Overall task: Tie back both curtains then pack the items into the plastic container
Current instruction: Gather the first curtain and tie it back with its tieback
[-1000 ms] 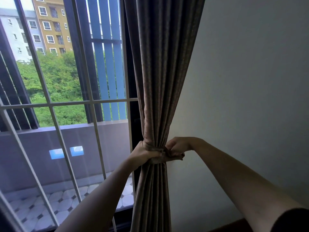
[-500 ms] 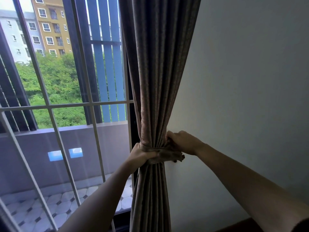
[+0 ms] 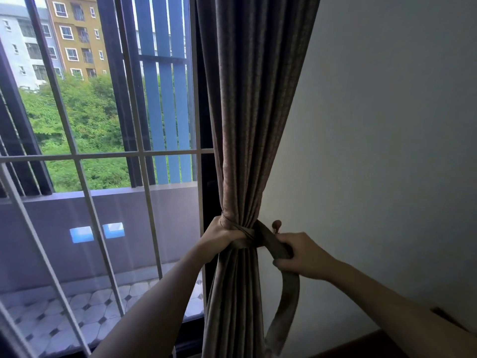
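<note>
Curtain (image 3: 247, 125) bunched at window edge, hanging upright. Tie band (image 3: 271, 242) wraps its waist, free end slanting down-right, tail dangling. Right hand (image 3: 299, 254): fingers clenched round band. Left hand (image 3: 219, 236) grasps curtain at wrap. Wall hook (image 3: 276, 225) just above right hand, so likely right hand's job.

The curtain (image 3: 247, 125) hangs between the window (image 3: 103, 151) on its left and the wall (image 3: 387, 125) on its right. The band (image 3: 289, 301) wraps around the curtain. The left grip (image 3: 222, 236) is at the curtain's left edge; the right grip (image 3: 299, 257) is to its right, just below the hook (image 3: 277, 224).
</note>
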